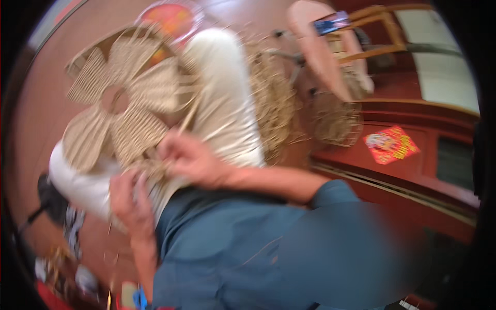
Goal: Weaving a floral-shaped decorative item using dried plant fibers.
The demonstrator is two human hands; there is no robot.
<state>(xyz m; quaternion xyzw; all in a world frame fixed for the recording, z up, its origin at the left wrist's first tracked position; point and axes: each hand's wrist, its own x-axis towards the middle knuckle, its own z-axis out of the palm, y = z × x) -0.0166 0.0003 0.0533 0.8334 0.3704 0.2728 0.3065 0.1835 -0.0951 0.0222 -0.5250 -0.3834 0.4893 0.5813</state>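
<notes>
Across my lap lies a flower-shaped woven straw piece (137, 137), with wide ribbed petals around a round centre gap. Behind its upper petals shows a curved woven straw band (98, 49). My right hand (194, 160) pinches pale straw strands (155, 168) at the nearest petal's lower edge. Close beside it, my left hand (129, 199) has its fingers curled at the same strands. Both hands are smeared by motion, so the exact grip of the fingertips is hard to make out. A thin straw strand stands up above my right hand.
Right of my knee, a heap of loose straw (271, 103) lies on the floor. Beyond it stand a pink padded seat (315, 46) with a phone (332, 23) and a wooden frame. A pink-rimmed round basin (194, 15) is ahead; a red square paper (391, 144) lies at right.
</notes>
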